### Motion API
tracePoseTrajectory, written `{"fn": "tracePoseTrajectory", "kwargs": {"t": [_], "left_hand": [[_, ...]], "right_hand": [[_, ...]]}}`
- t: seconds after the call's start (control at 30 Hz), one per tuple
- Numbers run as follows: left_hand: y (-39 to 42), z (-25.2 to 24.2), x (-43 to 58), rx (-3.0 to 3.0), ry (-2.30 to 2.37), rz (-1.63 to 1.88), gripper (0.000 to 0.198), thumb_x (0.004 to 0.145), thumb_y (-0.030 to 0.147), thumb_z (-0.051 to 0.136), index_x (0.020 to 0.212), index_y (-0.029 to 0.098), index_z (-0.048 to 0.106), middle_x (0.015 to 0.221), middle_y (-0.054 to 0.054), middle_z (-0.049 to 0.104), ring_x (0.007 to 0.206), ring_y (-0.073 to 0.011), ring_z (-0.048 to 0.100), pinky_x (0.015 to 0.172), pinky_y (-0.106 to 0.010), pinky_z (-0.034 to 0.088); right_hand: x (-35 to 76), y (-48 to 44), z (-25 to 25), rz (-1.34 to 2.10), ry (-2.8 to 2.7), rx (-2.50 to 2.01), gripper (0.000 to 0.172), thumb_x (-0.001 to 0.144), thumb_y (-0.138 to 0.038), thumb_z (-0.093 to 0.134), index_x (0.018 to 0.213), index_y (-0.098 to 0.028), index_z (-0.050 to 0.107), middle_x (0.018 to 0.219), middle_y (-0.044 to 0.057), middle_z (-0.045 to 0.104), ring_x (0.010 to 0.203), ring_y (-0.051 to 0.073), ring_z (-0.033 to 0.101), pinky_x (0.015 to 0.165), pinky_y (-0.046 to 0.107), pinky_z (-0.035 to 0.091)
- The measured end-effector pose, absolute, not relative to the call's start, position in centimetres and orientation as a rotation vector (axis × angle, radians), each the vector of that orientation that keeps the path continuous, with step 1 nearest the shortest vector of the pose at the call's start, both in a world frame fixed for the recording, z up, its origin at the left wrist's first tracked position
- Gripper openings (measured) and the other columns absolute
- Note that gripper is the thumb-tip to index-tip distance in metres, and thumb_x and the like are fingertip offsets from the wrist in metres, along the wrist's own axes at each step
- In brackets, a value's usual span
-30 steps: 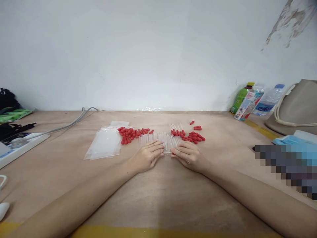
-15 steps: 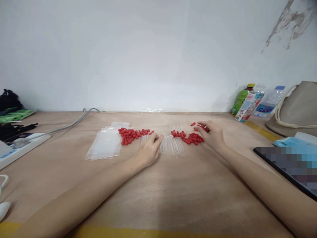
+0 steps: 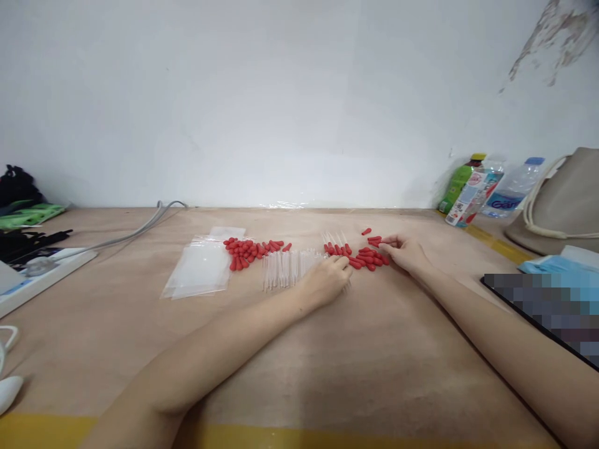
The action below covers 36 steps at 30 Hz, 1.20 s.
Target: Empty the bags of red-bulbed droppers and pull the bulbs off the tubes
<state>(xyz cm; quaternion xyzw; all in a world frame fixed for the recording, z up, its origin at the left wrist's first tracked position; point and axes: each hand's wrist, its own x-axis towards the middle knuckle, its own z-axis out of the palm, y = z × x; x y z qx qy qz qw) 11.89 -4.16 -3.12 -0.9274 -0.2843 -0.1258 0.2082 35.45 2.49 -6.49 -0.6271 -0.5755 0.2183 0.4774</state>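
My left hand (image 3: 330, 277) is curled over the right end of a row of thin clear dropper tubes (image 3: 283, 269); its fingertips are partly hidden, and I cannot see what they grip. At the right, my right hand (image 3: 406, 254) pinches at the edge of a small group of red rubber bulbs (image 3: 373, 240), its fingertips meeting one bulb. A pile of red bulbs (image 3: 367, 259) lies just below those fingertips. Between the hands, several tubes fitted with red bulbs (image 3: 337, 248) lie side by side, tips pointing away. Another heap of red bulbs (image 3: 243, 252) sits left of the tubes.
Clear plastic bags (image 3: 199, 268) lie flat left of the bulbs. A power strip (image 3: 56, 268) with a grey cable is at far left. At right are a phone (image 3: 538, 318), a blue mask (image 3: 556, 268), bottles (image 3: 461, 181) and a beige bag (image 3: 566, 193).
My left hand has shifted right across the tubes, uncovering the left part of the row. My right hand has drawn slightly right, its fingers coming closer together.
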Motion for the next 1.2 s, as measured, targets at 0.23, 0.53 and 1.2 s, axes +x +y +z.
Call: {"fn": "tracePoseTrajectory", "kwargs": {"t": [0.23,0.53,1.2], "left_hand": [[-5.0,-3.3,12.4,-2.658,-0.804,-0.402,0.027,0.084,0.030,0.046,0.079,0.008,0.061,0.080,-0.012,0.059,0.084,-0.0231,0.054,0.079,-0.033,0.044],[-3.4,-4.2,11.2,-2.819,-0.794,-0.453,0.045,0.086,0.047,0.043,0.119,0.017,0.051,0.125,-0.008,0.052,0.119,-0.0224,0.043,0.104,-0.040,0.025],[-6.0,-4.5,3.5,-2.635,-0.840,-0.912,0.029,0.085,0.029,0.048,0.108,0.015,0.059,0.117,-0.012,0.056,0.122,-0.0243,0.041,0.102,-0.045,0.033]], "right_hand": [[35.7,2.7,-6.9,0.579,-1.520,-1.512,0.031,0.069,-0.043,0.058,0.078,-0.015,0.067,0.066,0.004,0.067,0.054,0.013,0.058,0.050,0.023,0.043],[34.7,2.4,-6.4,0.323,-1.629,-1.576,0.030,0.074,-0.037,0.055,0.089,-0.015,0.068,0.079,0.006,0.069,0.066,0.016,0.059,0.065,0.029,0.045],[29.5,1.3,-2.4,-0.207,-1.948,-1.832,0.027,0.076,-0.038,0.047,0.071,-0.022,0.069,0.084,0.007,0.064,0.088,0.024,0.051,0.076,0.037,0.032]]}}
